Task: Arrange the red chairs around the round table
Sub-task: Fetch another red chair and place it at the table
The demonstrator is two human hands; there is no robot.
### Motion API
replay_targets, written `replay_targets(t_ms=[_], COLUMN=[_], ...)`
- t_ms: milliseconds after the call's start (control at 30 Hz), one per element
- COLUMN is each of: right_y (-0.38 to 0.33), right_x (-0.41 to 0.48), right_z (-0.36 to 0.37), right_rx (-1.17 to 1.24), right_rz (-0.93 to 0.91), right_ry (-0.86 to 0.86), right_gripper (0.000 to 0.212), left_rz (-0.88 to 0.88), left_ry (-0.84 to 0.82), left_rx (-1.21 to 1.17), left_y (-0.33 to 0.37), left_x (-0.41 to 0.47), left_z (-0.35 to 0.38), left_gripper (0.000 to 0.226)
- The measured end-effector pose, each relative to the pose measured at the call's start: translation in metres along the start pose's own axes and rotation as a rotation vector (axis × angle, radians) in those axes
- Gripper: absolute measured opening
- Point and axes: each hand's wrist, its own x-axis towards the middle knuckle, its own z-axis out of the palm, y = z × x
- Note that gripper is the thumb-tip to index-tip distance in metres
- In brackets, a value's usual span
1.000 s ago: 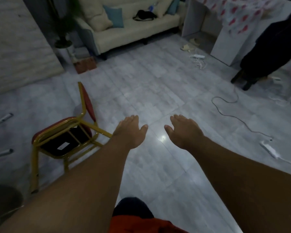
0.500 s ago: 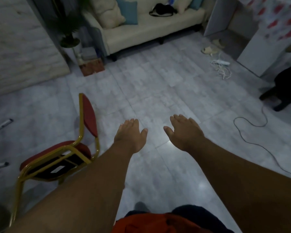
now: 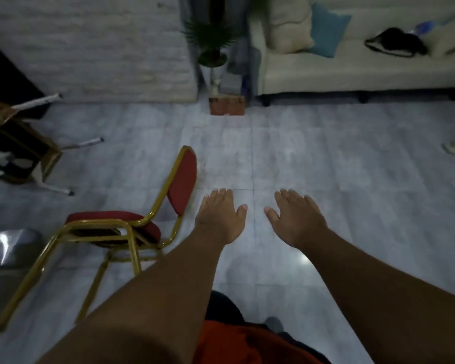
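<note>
A red chair with a gold metal frame stands on the grey tiled floor at the lower left, its red backrest toward the middle of the view. My left hand is stretched out flat just right of the backrest, apart from it and holding nothing. My right hand is held out beside it, fingers spread and empty. A dark shiny rounded surface, possibly the round table's edge, shows at the far left.
A tipped-over piece of furniture with white-tipped legs lies at the upper left. A potted plant and a cream sofa with cushions stand at the back. A white brick wall closes the back left.
The view has swung left: the sofa and plant slid right, the toppled furniture came into sight, and the red chair now sits nearer my left hand. Both hands stay flat and empty.
</note>
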Motion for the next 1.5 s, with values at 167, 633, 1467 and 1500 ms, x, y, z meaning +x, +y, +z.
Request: replay_targets(t_ms=[167,633,1467,1500], right_y=[-0.019,-0.155,-0.311,-0.312], right_x=[0.077,0.347,0.677,0.688], right_z=[-0.027,-0.086,-0.014,-0.005], right_rx=[-0.051,-0.229,-0.514,-0.511], right_rz=[-0.150,-0.321,-1.008,-1.019], right_ry=[-0.011,-0.130,-0.465,-0.473], right_gripper=[0.066,0.066,0.056,0.055], left_rz=[-0.140,-0.444,-0.977,-0.991], left_ry=[0.072,0.124,0.190,0.170], left_rx=[-0.092,-0.197,-0.536,-0.560], left_y=[-0.015,-0.173,-0.270,-0.274], left_x=[0.043,0.241,0.454,0.463], left_z=[-0.021,-0.080,-0.068,-0.058], left_gripper=[0.069,0.062,0.077,0.075])
